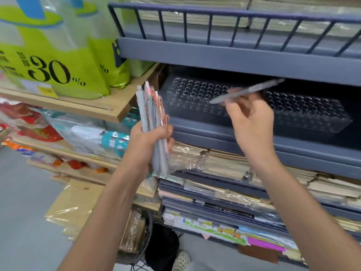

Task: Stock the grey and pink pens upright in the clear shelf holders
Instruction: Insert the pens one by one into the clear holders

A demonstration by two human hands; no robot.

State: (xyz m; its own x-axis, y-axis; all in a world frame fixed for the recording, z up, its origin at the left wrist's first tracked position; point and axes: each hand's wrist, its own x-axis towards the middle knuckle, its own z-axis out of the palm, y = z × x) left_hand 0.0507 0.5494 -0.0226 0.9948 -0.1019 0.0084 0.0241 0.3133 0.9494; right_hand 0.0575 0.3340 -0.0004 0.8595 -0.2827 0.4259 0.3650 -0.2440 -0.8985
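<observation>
The left hand (148, 140) gripped a bunch of pens (151, 112) with its fingers (168, 132) curled tightly round the middle of the bunch. The pens stood roughly upright in the fist, grey ones towards the person and pink ones behind, their tops fanning slightly above the hand and their lower ends sticking out beneath it. This bunch was held in front of the left end of the grey shelf (254, 140), clear of it.

The right hand (254, 122) was raised in front of the same shelf, pinching a single grey pen (248, 90) near its middle between thumb and fingertips, the other fingers loosely bent. That pen lay slanted, one end low and to the left, the other high and to the right near the underside of the shelf above; it was blurred, so I could not tell which end was the tip. It was not in any hole.

Two clear holders sat side by side along the shelf, each with rows of round holes on top. The left holder (191, 98) was by the shelf's left end, and the right holder (312, 114) ran on towards the right edge. The single pen hung in front of where the two met.

Stacked paper goods (224, 165) filled the shelves below, and green packs (58, 55) stood on a wooden shelf (82, 108) to the left.
</observation>
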